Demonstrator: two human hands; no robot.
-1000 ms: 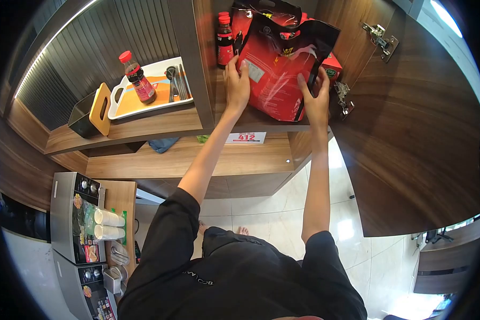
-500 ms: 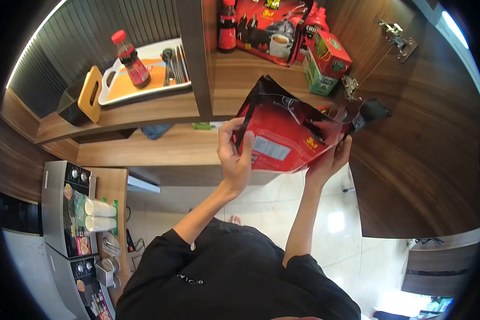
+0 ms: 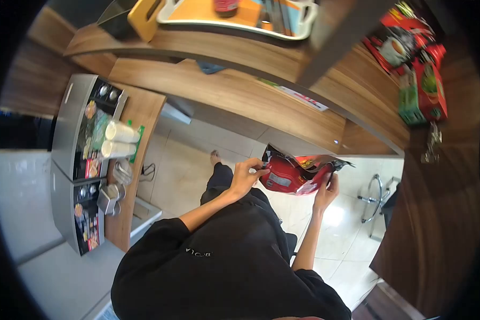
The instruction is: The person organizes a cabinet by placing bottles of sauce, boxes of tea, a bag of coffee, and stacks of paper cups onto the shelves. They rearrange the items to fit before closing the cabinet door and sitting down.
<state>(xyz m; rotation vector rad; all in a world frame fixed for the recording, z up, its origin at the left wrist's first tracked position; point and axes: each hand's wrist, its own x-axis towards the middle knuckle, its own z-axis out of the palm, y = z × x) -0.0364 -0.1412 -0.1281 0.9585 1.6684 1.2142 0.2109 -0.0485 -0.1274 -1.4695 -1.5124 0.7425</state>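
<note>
A red and black 3in1 coffee bag (image 3: 281, 180) is held between both hands in front of my body, above the tiled floor. Its black upper edge looks creased and parted. My left hand (image 3: 244, 178) pinches the bag's left side near the top, thumb and fingers together. My right hand (image 3: 326, 196) grips the right side, its fingers partly behind the bag. The bag's contents are hidden.
A wooden shelf (image 3: 197, 47) holds a white-rimmed tray (image 3: 298, 33) with utensils and a bottle (image 3: 226, 6). Another red coffee bag (image 3: 397, 45) and a green-red box (image 3: 422, 95) stand at upper right. Paper cups (image 3: 121, 140) are at left, an open cabinet door (image 3: 442, 213) at right.
The coffee bag has moved away from the upper shelf, down and closer to my body, with both hands still on it. My view has swung left and down.
</note>
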